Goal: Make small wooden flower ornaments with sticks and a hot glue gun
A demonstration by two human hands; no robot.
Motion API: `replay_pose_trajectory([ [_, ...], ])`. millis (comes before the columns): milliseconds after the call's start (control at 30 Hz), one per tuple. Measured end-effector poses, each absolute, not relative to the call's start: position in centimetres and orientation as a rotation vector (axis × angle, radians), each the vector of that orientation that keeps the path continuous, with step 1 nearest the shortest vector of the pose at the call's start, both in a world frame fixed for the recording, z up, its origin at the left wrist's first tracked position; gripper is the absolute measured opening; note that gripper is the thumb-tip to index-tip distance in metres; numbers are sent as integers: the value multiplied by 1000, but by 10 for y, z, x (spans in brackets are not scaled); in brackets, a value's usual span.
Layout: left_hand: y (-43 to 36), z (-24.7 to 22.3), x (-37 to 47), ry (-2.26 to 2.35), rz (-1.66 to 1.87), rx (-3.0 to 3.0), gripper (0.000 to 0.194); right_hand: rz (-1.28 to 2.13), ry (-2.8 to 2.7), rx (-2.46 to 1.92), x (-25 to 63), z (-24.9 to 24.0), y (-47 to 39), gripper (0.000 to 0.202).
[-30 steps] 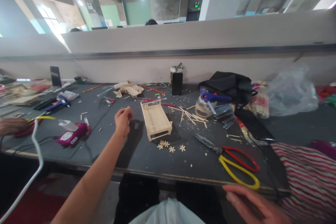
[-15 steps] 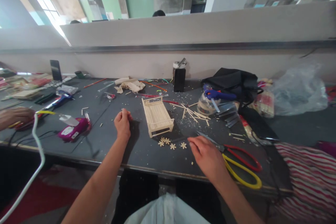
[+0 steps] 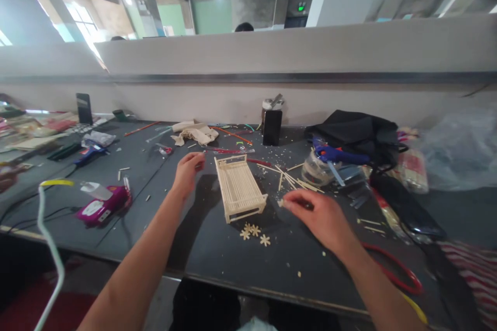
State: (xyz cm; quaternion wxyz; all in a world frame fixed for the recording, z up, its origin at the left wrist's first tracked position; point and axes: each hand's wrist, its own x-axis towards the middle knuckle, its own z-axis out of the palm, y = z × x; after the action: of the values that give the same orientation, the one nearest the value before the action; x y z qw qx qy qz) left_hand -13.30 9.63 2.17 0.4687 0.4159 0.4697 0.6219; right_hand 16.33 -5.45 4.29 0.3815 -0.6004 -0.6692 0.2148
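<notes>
A miniature bed made of small wooden sticks (image 3: 241, 186) stands on the dark table in front of me. Just left of it, my left hand (image 3: 187, 171) hovers, fingers loosely bent with nothing seen in them. On the other side, my right hand (image 3: 316, 214) pinches a small wooden flower-shaped piece (image 3: 281, 203) between thumb and fingertips, apart from the bed. More of these wooden flower-shaped pieces (image 3: 264, 239) lie close to the bed's near end. Large scissors (image 3: 399, 269) with red and yellow handles are partly hidden under my right forearm.
Loose wooden sticks (image 3: 289, 178) lie behind my right hand, near a clear jar (image 3: 316, 168) with a blue glue gun (image 3: 337, 154) on it. A phone (image 3: 272, 128) stands upright at the back. A purple power strip (image 3: 103, 207) and white cable (image 3: 46, 238) are leftward, by another person's hand (image 3: 8, 176).
My right hand has picked up one flower-shaped piece from the table and raised it toward the bed's right side. My left hand has moved nearer the bed, its fingers less curled.
</notes>
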Motion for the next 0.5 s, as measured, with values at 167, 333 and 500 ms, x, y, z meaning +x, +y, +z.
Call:
replay_pose_trajectory([
  [167,115,26,-115,962,1361,1094,25,582,-1654,-1326,128,72,23,11],
  [333,114,11,-112,908,1234,1116,22,508,-1724,-1281,102,53,75,4],
  [500,115,5,-112,911,1179,1131,22,429,-1774,-1259,93,35,90,6],
])
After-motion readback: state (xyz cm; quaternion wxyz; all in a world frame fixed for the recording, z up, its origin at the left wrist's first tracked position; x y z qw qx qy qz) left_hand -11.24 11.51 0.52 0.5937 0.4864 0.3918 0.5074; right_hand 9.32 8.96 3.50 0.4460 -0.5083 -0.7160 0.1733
